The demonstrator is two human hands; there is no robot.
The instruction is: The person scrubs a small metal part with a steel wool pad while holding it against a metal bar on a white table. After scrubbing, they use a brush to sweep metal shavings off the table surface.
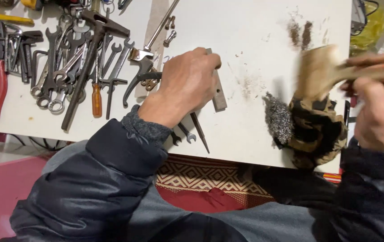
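1. The left hand (187,85) has its grip closed over the top of a flat grey metal bar (219,95), pinning it to the white surface (254,40).
2. The right hand (380,112) has its grip closed around the handle of a wooden-handled brush with pale bristles (319,71), blurred, above a camouflage cloth (317,130) and a wad of steel wool (277,116).
3. The bar's long axis runs roughly away from the person; its free end points toward the near edge.
4. Risk: the bar could likely slip sideways under the palm, or rust dust (299,33) could scatter onto the pile of spanners (66,62).
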